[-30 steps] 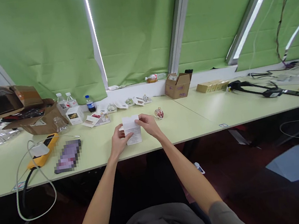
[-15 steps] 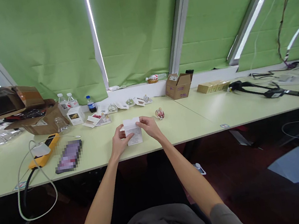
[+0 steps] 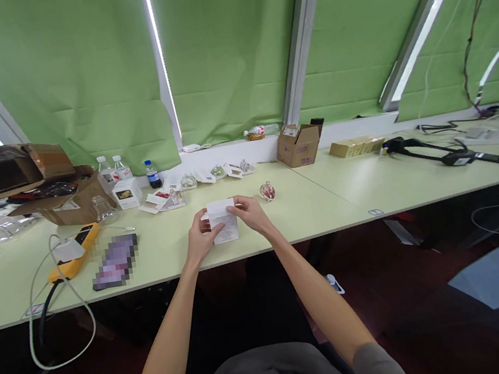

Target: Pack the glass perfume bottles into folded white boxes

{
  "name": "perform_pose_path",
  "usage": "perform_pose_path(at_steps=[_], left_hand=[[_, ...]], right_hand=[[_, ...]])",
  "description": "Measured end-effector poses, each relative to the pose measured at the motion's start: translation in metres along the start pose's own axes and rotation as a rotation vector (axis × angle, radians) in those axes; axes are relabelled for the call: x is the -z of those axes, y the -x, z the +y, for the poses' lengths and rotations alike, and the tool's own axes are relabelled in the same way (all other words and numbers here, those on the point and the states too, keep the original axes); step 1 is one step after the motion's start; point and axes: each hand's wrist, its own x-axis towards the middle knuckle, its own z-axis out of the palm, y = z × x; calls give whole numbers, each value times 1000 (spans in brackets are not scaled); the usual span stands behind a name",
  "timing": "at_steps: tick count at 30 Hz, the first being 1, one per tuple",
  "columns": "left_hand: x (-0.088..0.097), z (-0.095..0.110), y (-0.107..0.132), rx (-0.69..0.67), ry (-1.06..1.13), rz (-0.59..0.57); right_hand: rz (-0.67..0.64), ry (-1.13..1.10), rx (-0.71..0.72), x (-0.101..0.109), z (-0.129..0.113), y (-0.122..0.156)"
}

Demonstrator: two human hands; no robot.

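A small white printed box (image 3: 223, 220) stands on the pale green table (image 3: 316, 202), held between both my hands. My left hand (image 3: 200, 241) grips its left side, thumb on the front. At the box's upper right corner my right hand (image 3: 249, 214) pinches the top flap. Just right of my right hand a small round glass bottle with red inside (image 3: 267, 191) sits alone on the table.
Left of me lie a dark phone (image 3: 115, 261), a yellow power strip (image 3: 73, 251) with white cable, open cardboard boxes (image 3: 54, 205), water bottles (image 3: 106, 170) and several small white boxes and glass bottles (image 3: 201, 176). A brown carton (image 3: 298, 145) and black device (image 3: 430, 150) are to the right.
The box's top flap has folded lower and the box stands shorter. Both hands stay in place on it.
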Motion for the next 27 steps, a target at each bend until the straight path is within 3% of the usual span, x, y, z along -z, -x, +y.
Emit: perform_pose_path(at_steps=[27], left_hand=[[0, -1, 0, -26, 11, 16]], right_hand=[[-30, 116, 45, -1, -7, 1]])
